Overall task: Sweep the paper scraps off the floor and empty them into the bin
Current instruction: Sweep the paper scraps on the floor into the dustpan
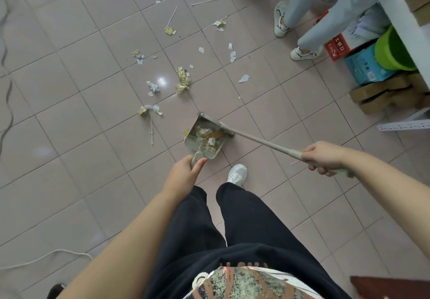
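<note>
The left hand (pixel 188 170) has its fingers curled round the short grip of the dustpan (pixel 197 143), thumb laid along the top. The right hand (pixel 323 159) has its fingers wrapped tight round the end of the broom (pixel 260 141). The broom's head (pixel 210 119) sits right at the pan's open mouth, at 12 o'clock from the person's white shoe (pixel 237 174). Some gold and white bits are already in the pan, but most of the paper scraps (pixel 183 78) lie loose on the floor (pixel 69 135), fanned out from 10 to 1 o'clock beyond the pan, with thin white sticks among them. To do this well, the pan's front lip probably wants to stay pressed flat to the tiles so nothing slides under. The broom should likely reach out past the nearest clump at 11 o'clock and draw it back in short, low strokes, since light paper may flutter away. The pan looks best kept level so its load stays put. Another person's shoes (pixel 281 21) stand at 1 o'clock, near the far scraps. A green tub (pixel 393 51) sits at 2 o'clock, but whether it is the bin cannot be told.
</note>
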